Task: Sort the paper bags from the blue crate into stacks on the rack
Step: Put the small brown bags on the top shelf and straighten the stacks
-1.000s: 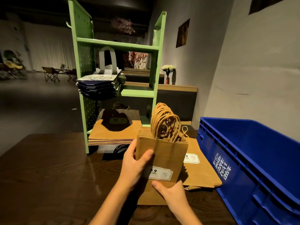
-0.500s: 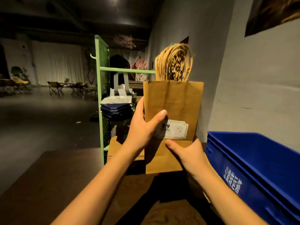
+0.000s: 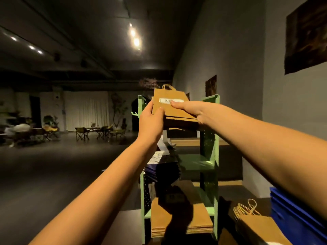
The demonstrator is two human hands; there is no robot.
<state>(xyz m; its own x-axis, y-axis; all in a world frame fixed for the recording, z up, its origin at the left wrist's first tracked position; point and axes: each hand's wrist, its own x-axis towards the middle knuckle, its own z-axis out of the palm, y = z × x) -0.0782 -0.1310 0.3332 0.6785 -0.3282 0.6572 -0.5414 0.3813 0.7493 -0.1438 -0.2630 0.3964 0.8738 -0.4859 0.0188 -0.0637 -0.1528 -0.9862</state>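
Brown paper bags [image 3: 169, 110] were held flat at the top of the green rack [image 3: 209, 147], clasped by the left hand [image 3: 150, 121] and the right hand [image 3: 190, 108], probably for stacking.

The topmost paper bags [image 3: 174, 107] are plain kraft brown with a white label [image 3: 167, 100]. The rack [image 3: 209, 138] is light green, its side panels speckled with small pale dots, and carries a dark navy stack [image 3: 159, 171] and a brown stack [image 3: 200, 221]. The crate [image 3: 297, 214] is bright blue.
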